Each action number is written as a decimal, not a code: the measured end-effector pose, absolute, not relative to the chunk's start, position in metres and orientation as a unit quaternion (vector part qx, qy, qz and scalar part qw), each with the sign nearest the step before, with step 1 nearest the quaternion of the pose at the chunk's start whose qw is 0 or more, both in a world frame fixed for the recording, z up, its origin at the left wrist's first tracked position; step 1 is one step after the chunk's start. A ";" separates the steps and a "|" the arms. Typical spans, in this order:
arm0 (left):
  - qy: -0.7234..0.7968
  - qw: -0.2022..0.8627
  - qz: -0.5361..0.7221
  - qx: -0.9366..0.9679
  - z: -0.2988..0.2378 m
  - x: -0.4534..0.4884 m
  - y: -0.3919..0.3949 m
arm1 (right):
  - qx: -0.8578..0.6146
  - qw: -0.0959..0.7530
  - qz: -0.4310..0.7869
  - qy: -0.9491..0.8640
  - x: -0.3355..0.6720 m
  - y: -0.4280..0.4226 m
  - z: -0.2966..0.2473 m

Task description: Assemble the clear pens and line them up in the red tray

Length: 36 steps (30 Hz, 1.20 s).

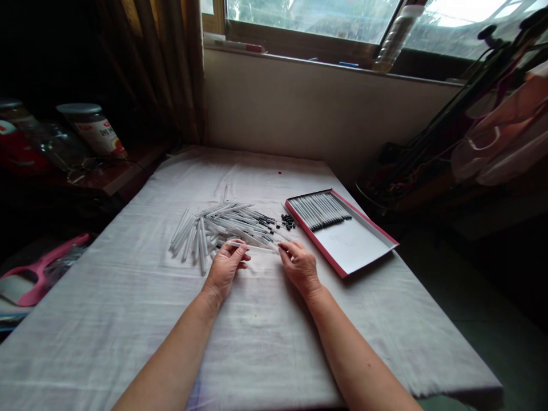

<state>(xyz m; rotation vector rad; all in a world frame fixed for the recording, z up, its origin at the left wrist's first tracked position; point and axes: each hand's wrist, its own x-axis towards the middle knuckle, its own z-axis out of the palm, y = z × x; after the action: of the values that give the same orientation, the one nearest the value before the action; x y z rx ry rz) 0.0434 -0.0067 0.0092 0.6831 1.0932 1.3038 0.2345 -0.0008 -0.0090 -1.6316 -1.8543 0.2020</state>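
Between finger and thumb, my left hand (pixel 226 265) pinches a slim white pen barrel (pixel 235 244). A thin pale pen refill (pixel 263 249) spans the gap to my right hand (pixel 298 264), whose closed fingertips grip its right end. Whether the refill sits inside the barrel is too small to tell. Just beyond my hands lies a loose heap of white pen barrels and dark-tipped refills (pixel 214 222). Small black caps (pixel 288 221) are clustered to the right of the heap. A shallow red-edged box (pixel 342 268) holds a row of white pens with black ends (pixel 321 210).
A pale cloth covers the table (pixel 257 342). Pink-handled scissors (pixel 40 274) lie at the left. A lidded jar (pixel 96 131) stands on a side surface, and a plastic bottle (pixel 396 40) on the windowsill. Bags and dark poles crowd the right.
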 end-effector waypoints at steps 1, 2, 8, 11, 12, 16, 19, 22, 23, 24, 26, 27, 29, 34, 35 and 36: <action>0.473 0.609 0.564 0.296 0.010 0.043 -0.007 | -0.641 0.312 0.073 -0.698 0.237 0.003 -0.007; 0.473 0.607 0.564 0.298 0.010 0.043 -0.007 | -0.657 0.294 0.070 -0.690 0.240 0.007 -0.005; 0.497 0.587 0.554 0.319 0.011 0.042 -0.006 | -0.710 0.164 0.066 -0.682 0.238 0.026 0.004; 0.504 0.580 0.553 0.321 0.012 0.042 -0.005 | -0.717 0.150 0.059 -0.678 0.237 0.030 0.004; 0.505 0.580 0.553 0.320 0.012 0.042 -0.005 | -0.717 0.152 0.058 -0.678 0.237 0.031 0.003; 0.505 0.585 0.555 0.309 0.013 0.042 -0.005 | -0.712 0.161 0.061 -0.681 0.238 0.031 0.001; 0.500 0.594 0.556 0.298 0.012 0.041 -0.004 | -0.715 0.157 0.067 -0.678 0.237 0.032 0.002; 0.492 0.605 0.561 0.279 0.012 0.038 -0.003 | -0.714 0.174 0.071 -0.675 0.240 0.032 0.002; 0.490 0.608 0.563 0.271 0.012 0.038 -0.003 | -0.711 0.193 0.077 -0.671 0.242 0.030 0.001; 0.488 0.611 0.566 0.261 0.013 0.037 -0.003 | -0.709 0.220 0.089 -0.664 0.246 0.028 0.000; 0.483 0.618 0.571 0.242 0.015 0.035 -0.002 | -0.704 0.297 0.134 -0.631 0.254 0.023 -0.002; 0.480 0.623 0.572 0.232 0.016 0.035 -0.001 | -0.698 0.346 0.165 -0.605 0.258 0.020 -0.004; 0.476 0.632 0.572 0.214 0.018 0.034 -0.001 | -0.675 0.451 0.228 -0.538 0.264 0.014 -0.006; 0.475 0.638 0.575 0.191 0.018 0.034 0.000 | -0.580 0.662 0.278 -0.385 0.267 0.010 -0.005; 0.473 0.639 0.576 0.190 0.018 0.034 0.000 | -0.568 0.683 0.275 -0.367 0.267 0.011 -0.005; 0.472 0.640 0.576 0.190 0.018 0.034 0.000 | -0.561 0.697 0.272 -0.354 0.266 0.011 -0.004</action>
<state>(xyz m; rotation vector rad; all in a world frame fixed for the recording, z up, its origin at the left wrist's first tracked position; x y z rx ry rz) 0.0337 0.0003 0.0178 0.4326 1.0770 1.3140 0.2665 0.0112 -0.0036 -1.2505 -0.7898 0.6060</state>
